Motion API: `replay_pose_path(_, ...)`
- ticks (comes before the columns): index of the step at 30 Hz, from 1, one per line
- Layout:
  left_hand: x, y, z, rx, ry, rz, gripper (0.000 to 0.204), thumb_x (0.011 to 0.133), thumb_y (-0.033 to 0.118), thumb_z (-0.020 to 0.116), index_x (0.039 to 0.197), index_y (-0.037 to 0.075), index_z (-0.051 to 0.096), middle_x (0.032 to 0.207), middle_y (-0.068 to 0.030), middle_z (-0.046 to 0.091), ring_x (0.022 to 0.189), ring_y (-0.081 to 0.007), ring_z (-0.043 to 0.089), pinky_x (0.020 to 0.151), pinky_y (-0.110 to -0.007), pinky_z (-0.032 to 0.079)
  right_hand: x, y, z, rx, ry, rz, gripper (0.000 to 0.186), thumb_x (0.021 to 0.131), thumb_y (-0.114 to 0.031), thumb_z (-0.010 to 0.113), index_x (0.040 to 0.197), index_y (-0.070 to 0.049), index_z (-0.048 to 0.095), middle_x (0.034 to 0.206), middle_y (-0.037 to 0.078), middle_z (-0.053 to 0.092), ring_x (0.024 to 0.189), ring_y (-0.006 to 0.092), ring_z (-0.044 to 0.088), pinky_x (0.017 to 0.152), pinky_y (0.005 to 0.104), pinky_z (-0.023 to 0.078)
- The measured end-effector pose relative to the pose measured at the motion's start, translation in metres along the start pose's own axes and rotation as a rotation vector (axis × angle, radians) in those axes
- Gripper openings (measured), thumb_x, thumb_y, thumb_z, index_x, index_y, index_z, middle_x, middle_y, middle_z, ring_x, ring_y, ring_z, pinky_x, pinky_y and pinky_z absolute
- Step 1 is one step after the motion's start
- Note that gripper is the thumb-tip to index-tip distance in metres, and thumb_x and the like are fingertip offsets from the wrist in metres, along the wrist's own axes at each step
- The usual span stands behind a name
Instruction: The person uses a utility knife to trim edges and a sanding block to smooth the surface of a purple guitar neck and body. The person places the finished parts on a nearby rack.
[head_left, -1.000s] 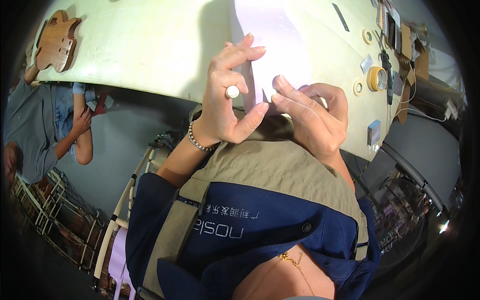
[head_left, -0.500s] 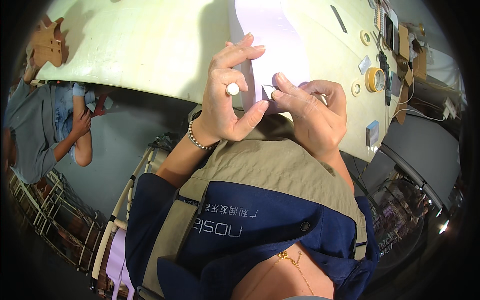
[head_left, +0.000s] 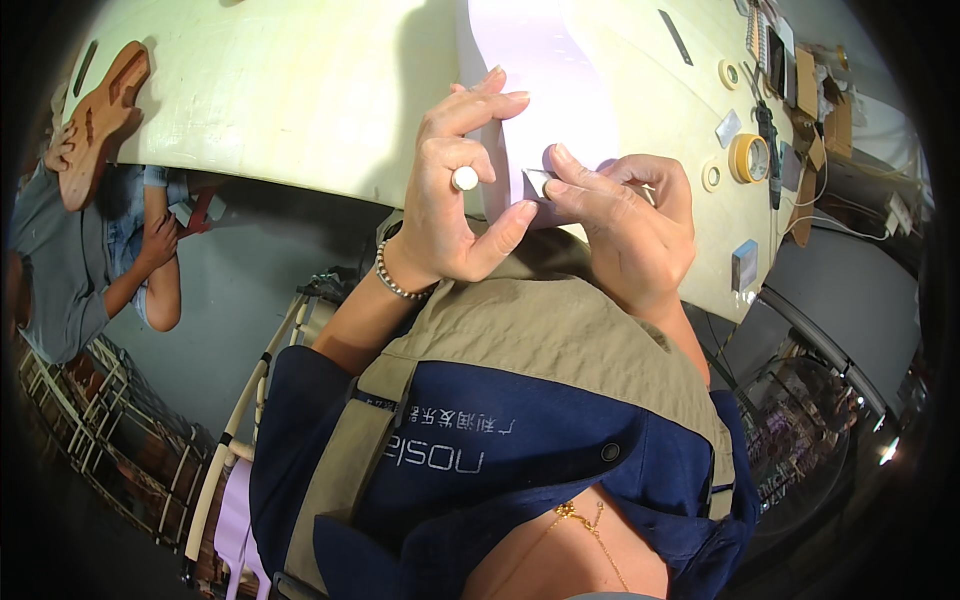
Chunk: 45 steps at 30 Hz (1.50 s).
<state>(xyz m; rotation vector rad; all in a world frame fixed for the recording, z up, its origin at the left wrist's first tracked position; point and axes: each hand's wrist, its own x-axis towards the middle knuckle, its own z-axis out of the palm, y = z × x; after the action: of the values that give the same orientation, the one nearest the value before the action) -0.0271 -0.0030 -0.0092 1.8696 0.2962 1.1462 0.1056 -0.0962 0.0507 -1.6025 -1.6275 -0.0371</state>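
Note:
A glossy lilac guitar body (head_left: 555, 85) lies before me, its near end between my hands. My left hand (head_left: 455, 180) rests at its left edge. The index and middle fingers reach onto it, the thumb is extended, and a white round-ended stick (head_left: 465, 178) is tucked in the curled fingers; its length is hidden. On the other side my right hand (head_left: 630, 215) pinches a small, pale, pointed blade-like piece (head_left: 536, 182) between thumb and fingers. Its tip lies against the lilac surface near my left thumb.
Rolls of tape (head_left: 750, 158), a small blue box (head_left: 744, 266) and a dark flat strip (head_left: 676, 38) lie on the pale table (head_left: 300, 90) to the right. At left, a co-worker (head_left: 60, 260) holds a brown wooden guitar body (head_left: 108, 125) over the table edge.
The co-worker's wooden guitar body has swung round and come nearer the table edge, showing its full length. My hands and the lilac body stay almost still.

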Motion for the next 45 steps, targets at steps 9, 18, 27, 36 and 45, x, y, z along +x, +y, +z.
replay_pose_path(9, 0.0, -0.001, -0.002, 0.002, 0.0, -0.008, 0.036, 0.07, 0.01, 0.062, 0.092, 0.009, 0.034, 0.122, -0.0213, 0.046, 0.122, -0.0415, 0.037, 0.101, -0.055, 0.02, 0.002, 0.001, -0.007, -0.094, -0.094, -0.096, 0.024, 0.054, -0.004, 0.067, 0.078, -0.005, 0.068, 0.09, 0.003, 0.069, 0.069, 0.0163, 0.052, 0.058, 0.0237, 0.044)
replay_pose_path(18, -0.004, -0.002, -0.001, -0.275, 0.145, -0.009, 0.035, 0.078, 0.028, 0.057, 0.094, 0.009, 0.032, 0.122, -0.0262, 0.043, 0.123, -0.0407, 0.036, 0.105, -0.05, 0.02, -0.021, 0.049, -0.061, 0.702, 0.275, 0.469, 0.013, 0.089, -0.02, 0.056, 0.091, -0.006, 0.056, 0.105, 0.023, 0.06, 0.082, 0.0198, 0.054, 0.077, 0.0356, 0.043)
replay_pose_path(27, -0.017, 0.056, -0.006, -0.175, 0.508, -0.16, 0.019, 0.095, 0.025, 0.032, 0.092, 0.008, 0.04, 0.111, -0.0195, 0.051, 0.119, -0.0392, 0.041, 0.098, -0.04, 0.034, -0.071, 0.072, -0.082, 1.001, 0.411, 0.805, 0.019, 0.093, -0.019, 0.048, 0.097, 0.0, 0.047, 0.086, 0.017, 0.062, 0.063, 0.0132, 0.051, 0.058, 0.025, 0.041)
replay_pose_path(36, -0.051, 0.103, 0.02, -0.074, 0.618, -0.297, 0.008, 0.093, 0.011, 0.04, 0.093, 0.003, 0.038, 0.096, -0.0137, 0.05, 0.113, -0.0309, 0.048, 0.095, -0.037, 0.039, -0.084, 0.07, -0.084, 1.096, 0.227, 0.907, 0.018, 0.092, -0.02, 0.048, 0.095, -0.002, 0.046, 0.082, 0.015, 0.062, 0.06, 0.0106, 0.049, 0.045, 0.017, 0.033)
replay_pose_path(45, -0.021, 0.043, 0.049, 0.091, 0.596, -0.178, 0.039, 0.08, -0.003, 0.061, 0.098, 0.002, 0.026, 0.109, -0.014, 0.04, 0.109, -0.0308, 0.052, 0.084, -0.034, 0.051, -0.103, 0.078, -0.09, 1.075, 0.12, 0.933, 0.02, 0.092, -0.022, 0.05, 0.095, -0.003, 0.047, 0.078, 0.012, 0.062, 0.057, 0.008, 0.049, 0.041, 0.0155, 0.031)
